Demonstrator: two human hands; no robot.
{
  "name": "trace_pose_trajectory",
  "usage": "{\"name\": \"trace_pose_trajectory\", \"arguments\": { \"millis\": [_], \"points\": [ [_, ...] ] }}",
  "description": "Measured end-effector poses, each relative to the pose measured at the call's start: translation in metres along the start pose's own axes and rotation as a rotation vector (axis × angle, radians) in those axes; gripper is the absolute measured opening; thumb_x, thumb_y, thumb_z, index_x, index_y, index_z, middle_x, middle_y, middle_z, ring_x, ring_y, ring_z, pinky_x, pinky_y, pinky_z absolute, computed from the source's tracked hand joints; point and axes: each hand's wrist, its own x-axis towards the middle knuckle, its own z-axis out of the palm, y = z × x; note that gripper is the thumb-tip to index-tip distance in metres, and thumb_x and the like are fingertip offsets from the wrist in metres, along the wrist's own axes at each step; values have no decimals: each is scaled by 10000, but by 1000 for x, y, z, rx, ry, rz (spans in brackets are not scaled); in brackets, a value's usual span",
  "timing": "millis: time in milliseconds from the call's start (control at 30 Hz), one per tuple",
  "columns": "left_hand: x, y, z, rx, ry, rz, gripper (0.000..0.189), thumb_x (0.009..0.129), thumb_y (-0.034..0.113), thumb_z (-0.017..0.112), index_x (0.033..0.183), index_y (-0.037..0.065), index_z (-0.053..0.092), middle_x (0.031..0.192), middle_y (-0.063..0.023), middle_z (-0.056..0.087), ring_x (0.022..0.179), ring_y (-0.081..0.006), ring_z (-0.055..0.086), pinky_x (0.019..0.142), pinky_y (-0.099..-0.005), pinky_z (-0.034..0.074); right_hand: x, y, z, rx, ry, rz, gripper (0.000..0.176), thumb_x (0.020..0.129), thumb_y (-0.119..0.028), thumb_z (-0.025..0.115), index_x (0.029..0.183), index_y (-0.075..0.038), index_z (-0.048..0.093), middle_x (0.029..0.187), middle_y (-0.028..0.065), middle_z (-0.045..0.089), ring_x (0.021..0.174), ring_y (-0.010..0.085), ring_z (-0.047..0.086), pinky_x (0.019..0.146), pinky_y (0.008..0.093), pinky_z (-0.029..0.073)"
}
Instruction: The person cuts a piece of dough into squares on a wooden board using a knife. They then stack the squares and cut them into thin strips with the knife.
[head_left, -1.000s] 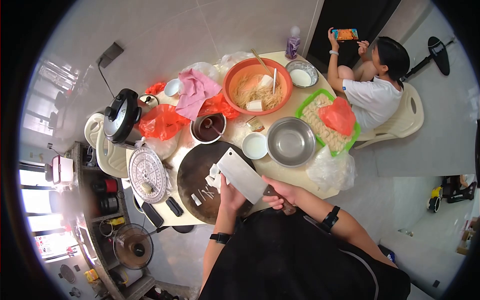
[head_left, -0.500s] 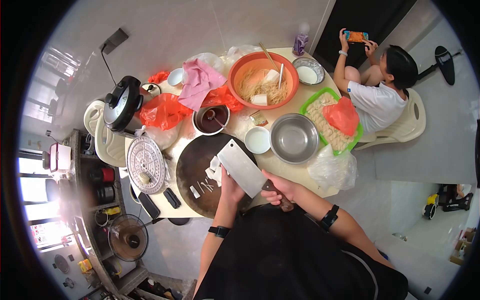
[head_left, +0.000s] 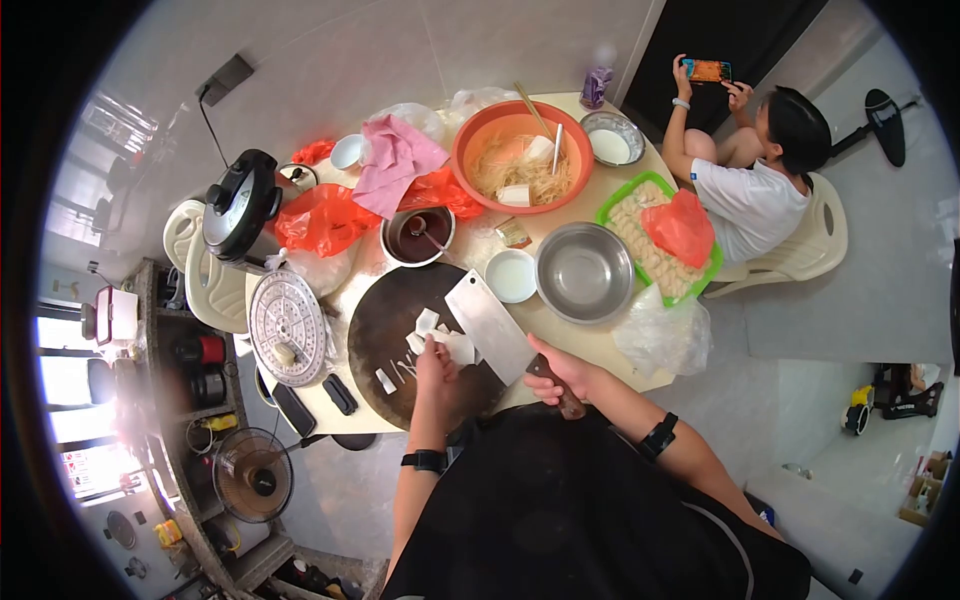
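Note:
My right hand is closed around the brown handle of a cleaver. Its broad blade points up and to the left, over the right edge of a round dark cutting board. On the board, my left hand has its fingers bunched together at a small heap of white slices, with the fingertips on them. The slices' exact kind I cannot make out. Left of that hand lie a few thin white strips and a small white piece.
Beyond the board stand a pot with a ladle, a white bowl, a steel basin and an orange basin of shreds. A steamer rack lies left. A seated person holds a phone at right.
My left hand has moved from beside the cleaver blade down and left onto the white slices, which now lie spread more. The cleaver has shifted slightly right, still in my right hand.

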Motion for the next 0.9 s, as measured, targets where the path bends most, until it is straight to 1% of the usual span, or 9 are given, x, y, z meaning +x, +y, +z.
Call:
{"name": "trace_pose_trajectory", "arguments": {
  "millis": [133,233,333,400,500,533,733,833,900],
  "points": [
    [16,6,-41,382,185,280,593,1110,626,476,720,180,473,627,51,415,465,-90,327,445,-300,244,-2,2,0,17,46,-36,850,1026,-865,218,560,-164,336,510,-48,294,410,88,351,491,263,402],
    [-2,23,-31,671,257,482,630,1113,593,500,734,96,578,660,5,521,565,-117,485,542,-321,367,-2,3,1,-1,43,-12,848,1031,-859,218,562,-163,337,497,-45,302,411,89,352,489,262,400],
    [-8,28,-19,866,296,599,578,1109,539,540,846,41,669,674,-35,536,640,-166,546,624,-360,441,1,5,2,-38,32,3,850,1030,-861,218,561,-162,340,482,-42,312,411,90,360,488,262,398],
    [-7,27,-14,935,302,628,527,1099,493,579,933,12,714,733,-89,598,708,-229,608,692,-408,495,3,5,4,-48,39,23,852,1028,-863,217,560,-162,341,477,-39,317,411,93,366,491,262,399],
    [-17,27,-5,1210,293,807,404,1063,408,633,1070,15,728,1068,-201,681,1028,-389,634,910,-484,509,4,6,6,-65,44,27,852,1028,-863,217,560,-163,342,476,-38,318,412,95,373,497,262,403],
    [-21,28,-3,1301,240,767,409,1043,397,655,1176,15,714,1260,-224,631,1179,-441,566,1004,-516,484,4,7,7,-71,46,25,851,1029,-862,217,560,-163,342,477,-38,318,412,96,375,499,263,405],
    [-25,12,-5,1388,210,898,445,1028,342,673,1321,8,676,1354,-221,593,1207,-445,551,1049,-524,470,0,9,8,-60,83,10,838,1039,-848,213,574,-163,343,481,-40,317,420,94,367,498,269,396],
    [-24,6,-8,1314,211,969,400,1013,236,675,1331,-6,665,1371,-214,606,1220,-435,551,1058,-516,469,0,13,4,-54,82,2,833,1042,-845,215,582,-162,343,482,-41,310,424,92,363,496,270,389],
    [-24,7,-10,1298,207,1006,333,1007,160,660,1296,-2,691,1307,-214,650,1190,-424,595,1033,-497,491,-1,13,7,-65,98,-2,849,1020,-872,210,570,-166,348,477,-43,305,410,90,348,491,263,388]
  ]
}}
